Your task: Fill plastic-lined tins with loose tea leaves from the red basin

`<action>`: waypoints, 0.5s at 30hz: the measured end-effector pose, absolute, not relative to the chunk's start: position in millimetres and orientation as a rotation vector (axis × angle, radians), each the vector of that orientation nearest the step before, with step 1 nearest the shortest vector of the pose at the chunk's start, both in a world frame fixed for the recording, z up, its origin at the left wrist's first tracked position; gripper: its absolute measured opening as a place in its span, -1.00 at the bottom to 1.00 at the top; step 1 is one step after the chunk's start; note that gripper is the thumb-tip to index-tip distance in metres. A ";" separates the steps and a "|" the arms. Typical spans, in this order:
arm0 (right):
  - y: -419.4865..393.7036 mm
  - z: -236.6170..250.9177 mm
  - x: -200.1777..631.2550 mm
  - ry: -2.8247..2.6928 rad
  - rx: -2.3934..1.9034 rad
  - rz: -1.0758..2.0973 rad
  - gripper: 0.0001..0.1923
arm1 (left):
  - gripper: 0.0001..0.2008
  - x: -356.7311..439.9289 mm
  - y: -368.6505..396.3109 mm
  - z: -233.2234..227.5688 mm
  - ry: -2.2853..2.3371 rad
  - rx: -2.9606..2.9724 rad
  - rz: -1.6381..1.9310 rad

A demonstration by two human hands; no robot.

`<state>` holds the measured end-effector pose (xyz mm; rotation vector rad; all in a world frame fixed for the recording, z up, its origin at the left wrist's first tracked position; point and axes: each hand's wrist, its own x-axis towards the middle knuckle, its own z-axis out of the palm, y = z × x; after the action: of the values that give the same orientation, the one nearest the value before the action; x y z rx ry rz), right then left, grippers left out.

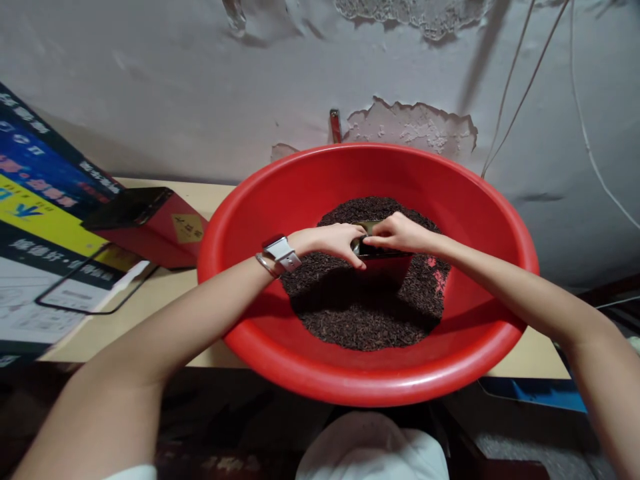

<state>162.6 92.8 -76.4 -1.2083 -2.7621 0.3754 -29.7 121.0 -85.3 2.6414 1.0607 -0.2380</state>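
Red round plastic basin (490, 200) holds dark loose tea leaves (370, 313); left hand (333, 241) and right hand (400, 233) both pinch a small red metal tin (383, 263) with closed fingers

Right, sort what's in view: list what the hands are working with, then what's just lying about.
In use:
left hand
right hand
red pouch, held open by both hands
dark loose tea
red basin

Lying about:
red box, on its side
printed carton
wire frame
cables on the wall
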 end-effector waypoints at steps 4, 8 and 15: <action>96.1 -77.5 166.5 -2.704 -1.287 0.163 -0.73 | -0.20 -40.8 124.0 -73.8 1.020 2.572 -0.106; 96.3 -74.2 167.8 -2.840 -1.260 0.343 -0.89 | -0.46 -47.8 127.0 -63.8 1.105 2.522 0.308; 110.4 -32.6 208.7 -2.046 -1.223 0.250 -0.76 | -0.58 -47.7 141.2 -79.9 1.311 2.474 0.528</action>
<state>208.7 110.4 -32.6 -1.2235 -2.0456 0.2498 -47.7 141.2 -79.9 2.4742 1.3107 0.5278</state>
